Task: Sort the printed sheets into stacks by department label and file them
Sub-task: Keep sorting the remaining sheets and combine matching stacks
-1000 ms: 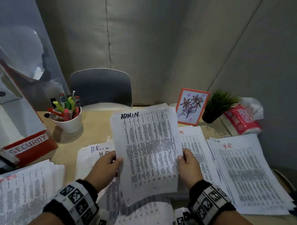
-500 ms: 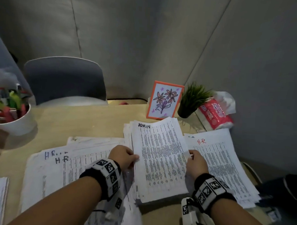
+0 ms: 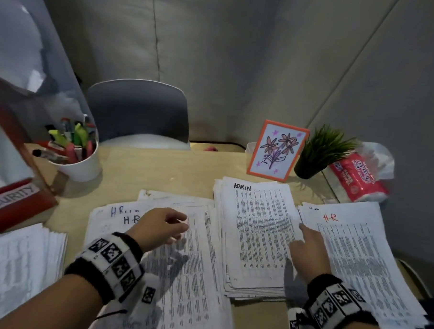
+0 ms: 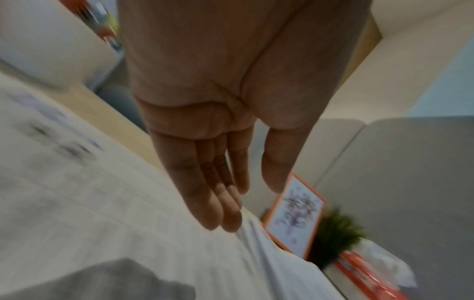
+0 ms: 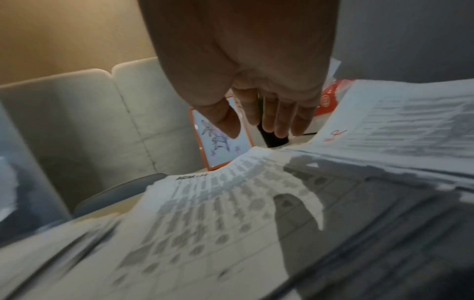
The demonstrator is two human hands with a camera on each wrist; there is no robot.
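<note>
Fingers of the left hand: straight, loosely together, holding nothing, hovering over the unsorted pile at 7 o'clock on the tabletop. Fingers of the right hand: relaxed and extended, empty, at the seam between the ADMIN stack, centre, and the red-lettered H.R stack at 4 o'clock. Further sheets at 9 o'clock, just beside the red SECURITY file box. Risks, as judged: the ADMIN stack sits ragged, its edges fanned, so a brush from the right hand may slide top sheets onto the adjoining H.R stack and mix the labels. The unsorted pile overlaps itself and shows blue H.R marks; a hasty lift may carry two sheets together. The H.R stack lies near the tabletop's right edge and may spill off.
</note>
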